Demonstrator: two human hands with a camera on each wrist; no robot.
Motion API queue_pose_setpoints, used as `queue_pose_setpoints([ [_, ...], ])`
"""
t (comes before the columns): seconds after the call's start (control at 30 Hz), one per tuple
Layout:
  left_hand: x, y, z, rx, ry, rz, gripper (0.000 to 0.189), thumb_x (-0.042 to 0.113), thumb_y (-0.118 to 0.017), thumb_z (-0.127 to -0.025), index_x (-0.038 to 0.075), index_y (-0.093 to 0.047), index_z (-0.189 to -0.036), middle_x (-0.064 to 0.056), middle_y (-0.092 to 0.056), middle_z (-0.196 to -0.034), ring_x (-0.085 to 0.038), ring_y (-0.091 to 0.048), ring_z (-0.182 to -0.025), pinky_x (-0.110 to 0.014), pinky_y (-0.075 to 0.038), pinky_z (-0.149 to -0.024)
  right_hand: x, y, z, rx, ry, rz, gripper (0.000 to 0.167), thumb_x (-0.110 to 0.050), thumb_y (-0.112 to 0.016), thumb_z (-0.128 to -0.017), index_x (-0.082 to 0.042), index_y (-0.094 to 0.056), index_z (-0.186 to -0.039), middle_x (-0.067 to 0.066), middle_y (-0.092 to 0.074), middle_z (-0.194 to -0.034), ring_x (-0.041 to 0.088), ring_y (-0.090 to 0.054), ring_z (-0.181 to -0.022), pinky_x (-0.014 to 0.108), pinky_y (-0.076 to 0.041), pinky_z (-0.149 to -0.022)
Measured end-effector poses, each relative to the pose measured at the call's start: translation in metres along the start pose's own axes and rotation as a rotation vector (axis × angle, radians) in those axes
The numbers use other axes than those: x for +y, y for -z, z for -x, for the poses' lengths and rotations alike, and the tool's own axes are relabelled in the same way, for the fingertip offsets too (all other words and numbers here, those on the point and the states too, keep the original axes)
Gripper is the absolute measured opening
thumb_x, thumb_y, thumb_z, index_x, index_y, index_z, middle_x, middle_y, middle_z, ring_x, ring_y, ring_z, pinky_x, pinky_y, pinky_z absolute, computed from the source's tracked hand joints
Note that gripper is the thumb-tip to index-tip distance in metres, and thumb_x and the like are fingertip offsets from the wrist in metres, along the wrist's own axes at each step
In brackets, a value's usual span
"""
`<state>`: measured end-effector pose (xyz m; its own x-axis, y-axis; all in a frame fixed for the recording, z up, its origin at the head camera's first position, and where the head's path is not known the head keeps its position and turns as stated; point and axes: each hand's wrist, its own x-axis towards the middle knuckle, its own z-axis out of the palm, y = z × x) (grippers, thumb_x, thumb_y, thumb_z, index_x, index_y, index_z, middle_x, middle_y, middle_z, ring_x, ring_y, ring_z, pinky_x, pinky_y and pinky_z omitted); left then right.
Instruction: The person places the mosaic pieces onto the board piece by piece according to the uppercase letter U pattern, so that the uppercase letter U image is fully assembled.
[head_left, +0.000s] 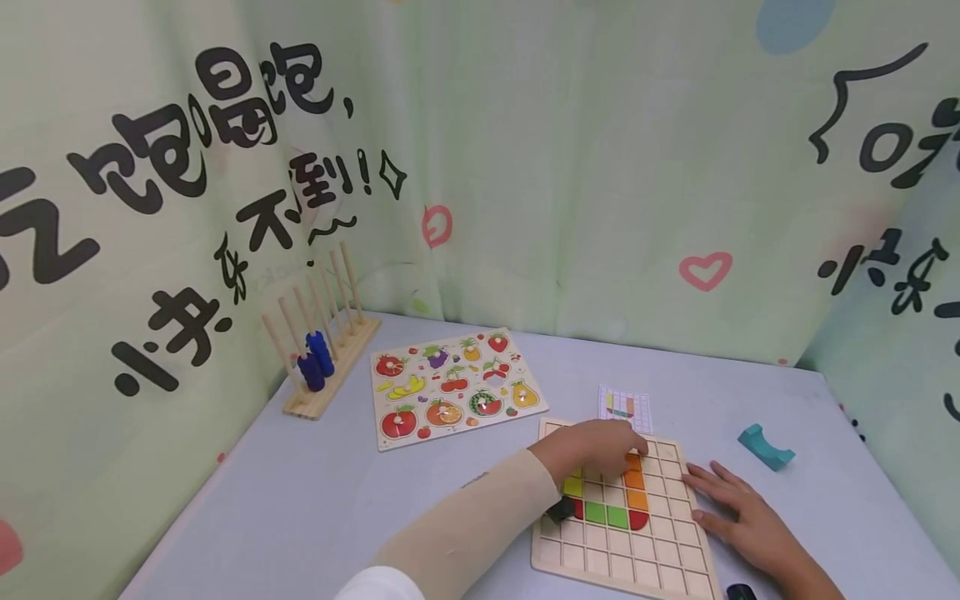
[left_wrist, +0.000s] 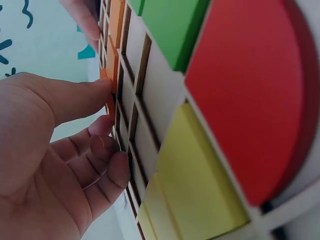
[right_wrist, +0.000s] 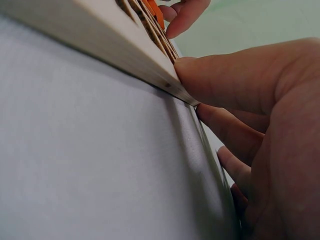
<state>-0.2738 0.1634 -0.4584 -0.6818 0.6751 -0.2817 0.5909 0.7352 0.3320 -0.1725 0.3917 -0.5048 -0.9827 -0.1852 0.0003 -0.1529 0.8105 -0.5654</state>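
A wooden grid board (head_left: 600, 558) lies on the table with coloured tiles in a U shape: a yellow tile (left_wrist: 200, 175) on the left, green tiles (head_left: 606, 515) and red rounded corner tiles (left_wrist: 255, 95) at the bottom, orange tiles (head_left: 636, 490) on the right. My left hand (head_left: 600, 447) reaches over the board and pinches the topmost orange tile (left_wrist: 110, 104) with thumb and curled fingers; part of that tile is hidden. Along the board's right edge rests my right hand (head_left: 738, 512), fingers spread, its thumb (right_wrist: 220, 82) against the rim.
A small printed pattern card (head_left: 637, 408) lies behind the board. Further left are a fruit puzzle board (head_left: 420, 408) and a wooden peg rack (head_left: 337, 367) with dark blue pieces (head_left: 315, 362). A teal arch-shaped block (head_left: 765, 447) lies to the right. Printed curtains (head_left: 510, 167) enclose the table.
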Motion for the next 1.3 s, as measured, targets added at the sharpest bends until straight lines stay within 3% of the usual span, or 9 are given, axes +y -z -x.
queue_pose_setpoints([
  [0.43, -0.002, -0.003, -0.002, 0.010, -0.020, -0.002, 0.030, 0.025, -0.060, -0.098, 0.038, -0.063, -0.124, 0.017, -0.055, -0.118, -0.004, -0.045, -0.097, -0.019, -0.038, -0.089, -0.003, -0.003, 0.000, -0.010, -0.019, 0.009, 0.061, -0.041, -0.068, -0.089, -0.008, -0.054, -0.138, 0.019, -0.039, -0.149, 0.048, -0.015, -0.139, 0.076, -0.017, -0.095],
  [0.73, -0.010, 0.002, 0.004, 0.017, 0.018, -0.002, 0.030, 0.023, -0.060, -0.098, 0.038, -0.064, -0.124, 0.017, -0.055, -0.118, -0.004, -0.047, -0.097, -0.019, -0.038, -0.085, -0.005, -0.006, -0.011, -0.020, 0.011, -0.003, 0.061, -0.041, -0.067, -0.089, -0.007, -0.055, -0.138, 0.020, -0.039, -0.148, 0.049, -0.014, -0.139, 0.076, -0.018, -0.094],
  [0.9, -0.021, 0.008, 0.008, 0.046, -0.004, -0.034, 0.032, 0.021, -0.060, -0.097, 0.037, -0.064, -0.125, 0.018, -0.056, -0.122, -0.001, -0.048, -0.100, -0.018, -0.040, -0.090, -0.002, -0.004, -0.013, -0.022, 0.032, -0.006, 0.058, -0.038, -0.069, -0.088, -0.008, -0.057, -0.136, 0.021, -0.041, -0.146, 0.050, -0.017, -0.138, 0.076, -0.019, -0.093],
  [1.07, -0.044, 0.020, 0.028, 0.139, -0.029, -0.123, 0.031, 0.028, -0.062, -0.096, 0.035, -0.063, -0.127, 0.014, -0.056, -0.121, 0.000, -0.050, -0.104, -0.021, -0.043, -0.091, 0.005, 0.002, -0.014, -0.072, -0.057, -0.037, 0.068, -0.046, -0.065, -0.089, -0.004, -0.051, -0.141, 0.023, -0.036, -0.149, 0.050, -0.014, -0.139, 0.076, -0.018, -0.095],
  [1.2, -0.067, 0.025, 0.057, 0.172, -0.047, -0.176, 0.038, 0.039, -0.066, -0.093, 0.033, -0.061, -0.130, 0.012, -0.056, -0.121, -0.003, -0.053, -0.106, -0.023, -0.045, -0.089, 0.009, 0.013, -0.012, -0.134, -0.197, -0.039, 0.082, -0.056, -0.060, -0.089, -0.001, -0.040, -0.146, 0.026, -0.027, -0.152, 0.052, -0.011, -0.139, 0.074, -0.019, -0.097],
  [1.3, -0.087, 0.025, 0.083, 0.196, -0.054, -0.184, 0.049, 0.047, -0.069, -0.088, 0.030, -0.059, -0.133, 0.011, -0.056, -0.125, -0.006, -0.053, -0.110, -0.025, -0.046, -0.091, 0.011, 0.019, -0.011, -0.165, -0.230, 0.002, 0.085, -0.059, -0.058, -0.089, 0.000, -0.038, -0.147, 0.029, -0.026, -0.151, 0.055, -0.014, -0.136, 0.073, -0.023, -0.097],
])
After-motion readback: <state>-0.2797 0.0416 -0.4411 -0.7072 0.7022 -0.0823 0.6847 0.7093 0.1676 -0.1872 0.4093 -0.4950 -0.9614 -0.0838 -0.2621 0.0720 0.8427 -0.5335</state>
